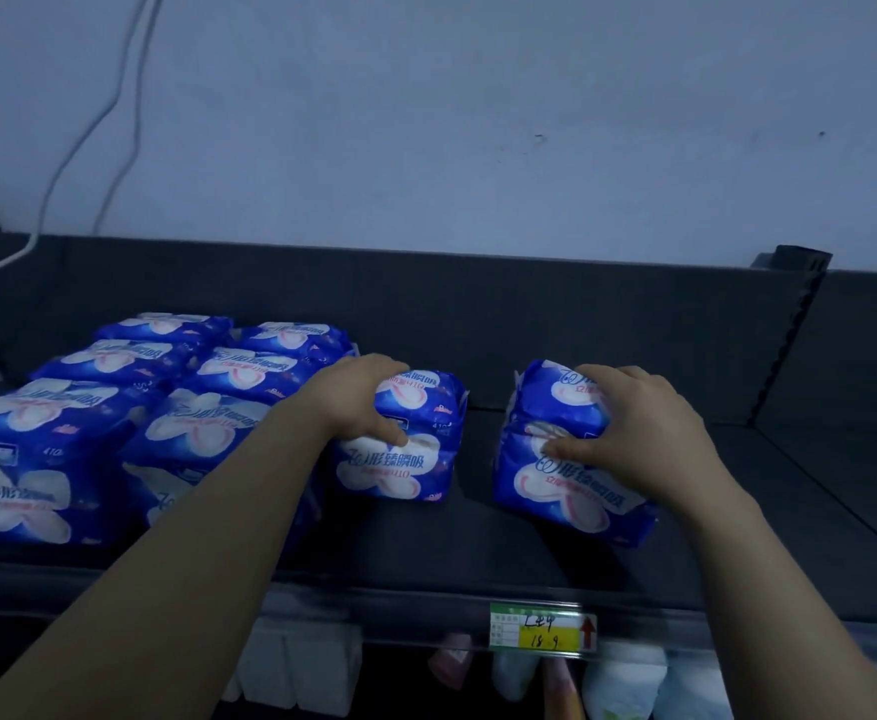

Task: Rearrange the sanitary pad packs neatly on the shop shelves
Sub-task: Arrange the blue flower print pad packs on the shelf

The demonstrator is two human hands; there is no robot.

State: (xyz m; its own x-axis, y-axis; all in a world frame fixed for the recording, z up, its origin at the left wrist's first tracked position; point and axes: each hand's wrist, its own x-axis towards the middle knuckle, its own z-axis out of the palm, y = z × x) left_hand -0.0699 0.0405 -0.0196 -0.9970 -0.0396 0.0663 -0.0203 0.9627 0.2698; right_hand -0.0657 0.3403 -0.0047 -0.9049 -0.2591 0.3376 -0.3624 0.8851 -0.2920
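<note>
Dark shelf (478, 553), top tier, against a pale wall. The left hand (358, 397) rests on top of the middle stack (400, 459), two blue sanitary pad packs one on the other. Its fingers (384, 367) are curled over the far top edge of the upper pack, and the thumb presses the near face at the seam between the two packs. The right hand (649, 433) grips the right stack (561, 485), also two blue packs, which is tilted slightly. Its fingers (618, 374) are wrapped over the top and the thumb is laid across the front. The two stacks stand apart, with bare shelf between them. The middle stack stands just beside the block of packs (36, 449) at the left, which is arranged in two columns running back toward the rear panel. A yellow price label (540, 628) sits on the front rail below the right stack. White cables (114, 96) hang down the wall at upper left.
</note>
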